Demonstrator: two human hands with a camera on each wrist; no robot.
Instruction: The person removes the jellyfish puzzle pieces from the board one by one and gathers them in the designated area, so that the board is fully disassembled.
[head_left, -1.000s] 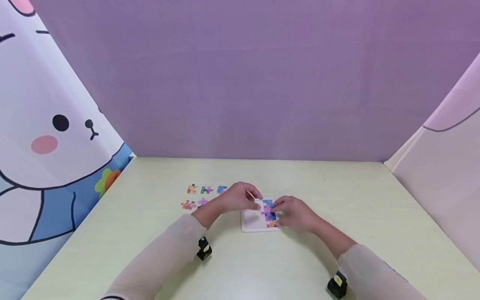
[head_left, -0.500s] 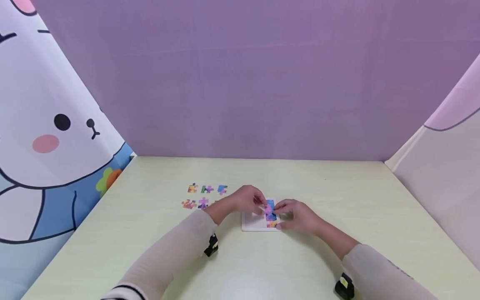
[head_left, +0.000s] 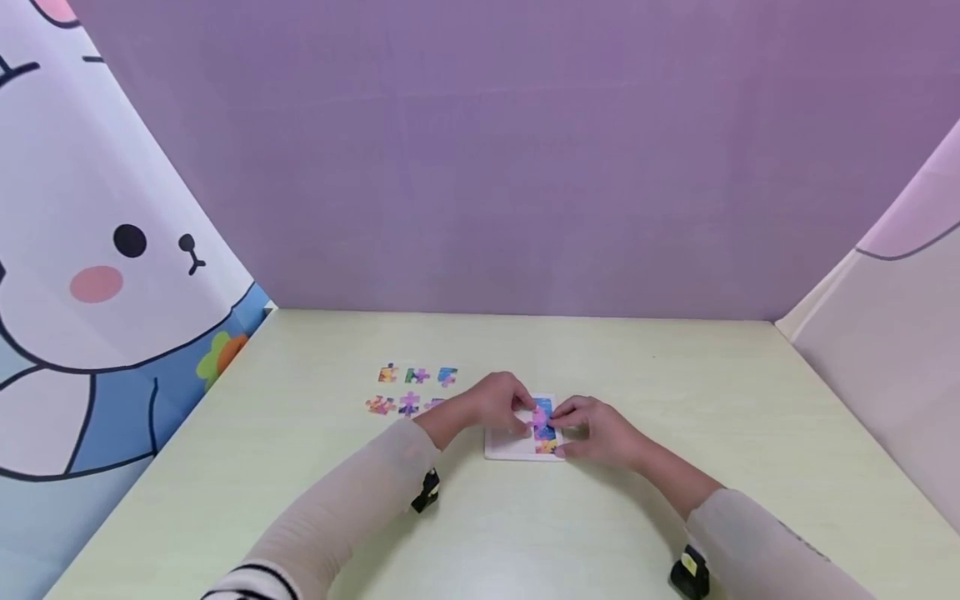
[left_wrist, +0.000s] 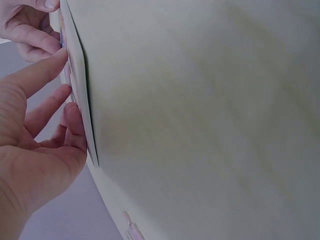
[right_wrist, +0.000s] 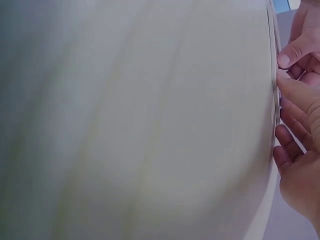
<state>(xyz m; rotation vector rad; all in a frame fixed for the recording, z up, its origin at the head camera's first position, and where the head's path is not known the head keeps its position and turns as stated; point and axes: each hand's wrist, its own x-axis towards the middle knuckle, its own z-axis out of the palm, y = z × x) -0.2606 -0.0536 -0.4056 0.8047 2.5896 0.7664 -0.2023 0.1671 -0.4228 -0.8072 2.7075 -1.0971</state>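
A white puzzle tray (head_left: 510,450) lies on the table in the head view, with a column of colourful jigsaw pieces along its right side. My left hand (head_left: 495,400) reaches in from the left, its thumb and index finger pinching a pink puzzle piece (head_left: 539,417) at that column. From the right, my right hand (head_left: 600,429) touches the column with its fingertips, and its thumb rests near the tray's lower right corner. Both wrist views catch the tray (left_wrist: 82,85) nearly edge-on, with the fingertips of both hands against it; the piece itself is mostly hidden there.
Two rows of loose jigsaw pieces (head_left: 408,404) lie left of the tray, partly behind the left forearm. The pale table (head_left: 480,533) meets a purple backdrop (head_left: 480,167) at its far edge. A cartoon-printed sheet (head_left: 150,325) borders the left side.
My left hand has moved right with the pink puzzle piece, bringing it against the column on the tray. My right hand stays near the column; its fingers have shifted slightly.
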